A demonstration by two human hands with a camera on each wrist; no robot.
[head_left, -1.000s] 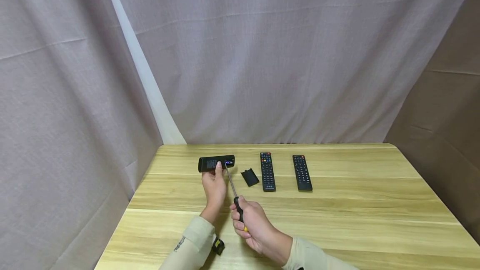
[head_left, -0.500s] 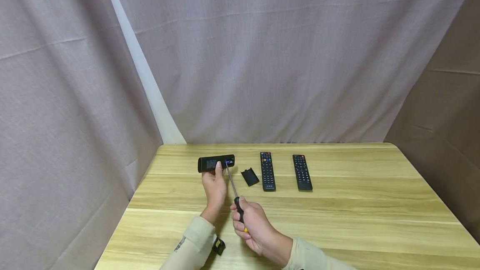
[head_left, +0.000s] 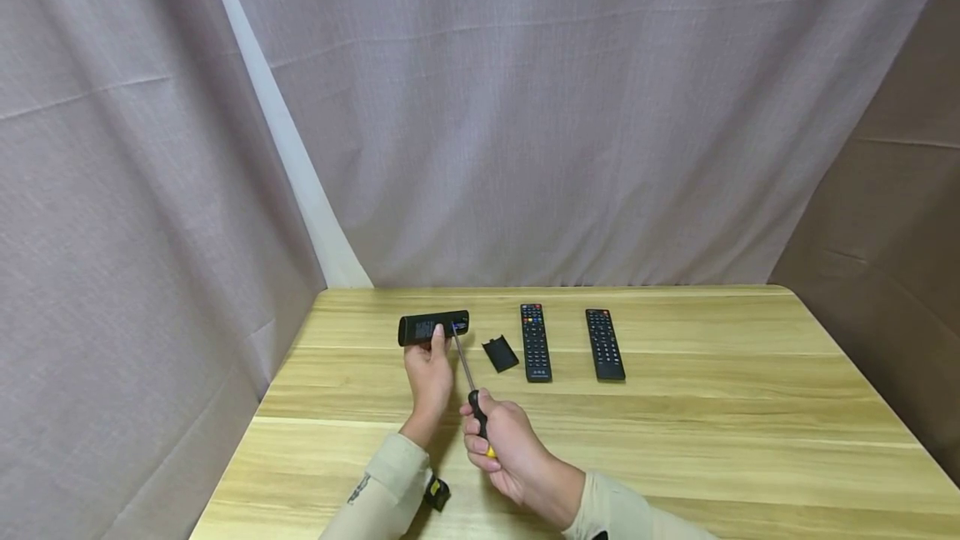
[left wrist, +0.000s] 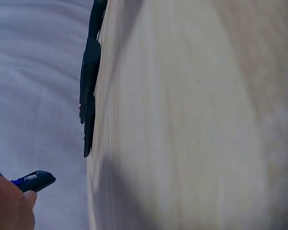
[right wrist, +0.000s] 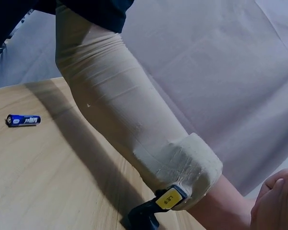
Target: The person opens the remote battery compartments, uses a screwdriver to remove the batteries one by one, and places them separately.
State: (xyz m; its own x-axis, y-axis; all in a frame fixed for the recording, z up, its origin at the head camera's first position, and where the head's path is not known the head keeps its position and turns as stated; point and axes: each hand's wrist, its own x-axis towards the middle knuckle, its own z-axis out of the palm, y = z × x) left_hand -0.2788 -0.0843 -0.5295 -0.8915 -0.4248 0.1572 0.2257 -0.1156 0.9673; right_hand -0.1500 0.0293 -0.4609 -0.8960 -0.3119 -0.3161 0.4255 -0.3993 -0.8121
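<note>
Remote in work: a black remote control (head_left: 420, 329), held up off the desk (head_left: 712, 432) at the fingers of the left hand.
Lie of remote: back and printed label towards me; long axis runs left to right across the left hand, nearly level, compartment end pointing right.
Left hand (head_left: 430, 377): grasping the remote, thumb laid against its back.
Right hand (head_left: 506, 440): wrapped round the handle of a screwdriver (head_left: 477, 415), whose shaft slants forward and left.
Battery bay (head_left: 460, 326): uncovered, blue inside, tip at it; contact I cannot tell.
Step, as I judge it: levering a battery loose.
Next move, my reading: small, steady tip pressure, with the left hand keeping the remote firm.
Compartment cover (head_left: 500, 354): right of the left hand, flat.
Other remotes: one (head_left: 536, 342) beyond the right hand, another (head_left: 604, 345) farther right.
Loose battery (right wrist: 23, 120): on the desk, well back from both hands.
</note>
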